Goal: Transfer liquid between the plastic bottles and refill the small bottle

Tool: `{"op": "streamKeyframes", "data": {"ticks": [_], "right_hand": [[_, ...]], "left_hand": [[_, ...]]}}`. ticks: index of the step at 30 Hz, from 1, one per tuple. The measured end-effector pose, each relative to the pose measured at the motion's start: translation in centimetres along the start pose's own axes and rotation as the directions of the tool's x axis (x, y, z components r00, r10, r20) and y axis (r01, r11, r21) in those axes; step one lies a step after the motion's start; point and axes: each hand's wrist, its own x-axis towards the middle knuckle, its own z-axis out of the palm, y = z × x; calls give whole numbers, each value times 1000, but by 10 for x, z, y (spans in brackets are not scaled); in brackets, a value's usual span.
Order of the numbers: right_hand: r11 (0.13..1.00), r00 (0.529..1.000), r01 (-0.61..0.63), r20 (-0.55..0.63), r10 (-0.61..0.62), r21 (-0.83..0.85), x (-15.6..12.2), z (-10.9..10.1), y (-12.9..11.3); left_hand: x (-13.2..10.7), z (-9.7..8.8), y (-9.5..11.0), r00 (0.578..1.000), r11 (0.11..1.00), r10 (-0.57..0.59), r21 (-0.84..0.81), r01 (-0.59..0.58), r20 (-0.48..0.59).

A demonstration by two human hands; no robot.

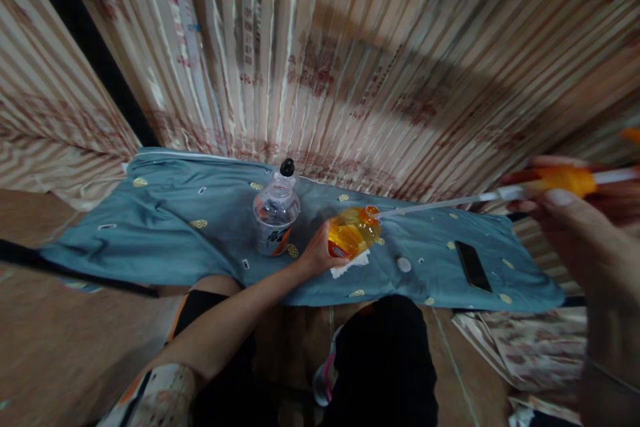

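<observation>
The left hand (pixel 319 250) is gripping a tilted amber bottle (pixel 353 233), while the right hand (pixel 583 220) is holding an orange pump (pixel 567 180), its thin tube (pixel 435 205) pointing left to the bottle's mouth. A clear bottle (pixel 274 221) is standing farther left on the blue cloth (pixel 160 227); a phone (pixel 473 267) is lying right.

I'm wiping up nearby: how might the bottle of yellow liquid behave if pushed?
The bottle could spill: it leans in the left hand, and its mouth is uncapped. It probably feels fairly heavy, given the yellow liquid inside.
</observation>
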Motion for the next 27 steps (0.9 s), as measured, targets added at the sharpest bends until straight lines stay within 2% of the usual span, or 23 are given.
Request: {"op": "streamKeyframes", "data": {"ticks": [1,2,4,7,11,15,27], "right_hand": [[998,999,-43,-10,43,52,1,12,-7],[993,997,-74,36,71,92,2,25,-12],[985,974,-127,205,100,120,6,51,-14],[984,918,-109,394,46,141,7,89,-3],[988,910,-24,413,-42,152,1,121,17],[990,892,-17,449,-49,141,-1,131,26],[993,845,-13,532,-52,118,5,135,29]], "left_hand": [[0,0,0,1000,1000,1,-2,-1,-1],[0,0,1,1000,1000,1,-4,-1,-1],[0,1,1,1000,1000,-1,-6,1,-2],[0,1,2,1000,1000,1,-5,-1,-5],[1,1,1,1000,1000,11,-7,-11,-9],[2,1,1,1000,1000,14,-12,-14,-10],[-1,2,3,1000,999,-18,-51,17,-10]]}}
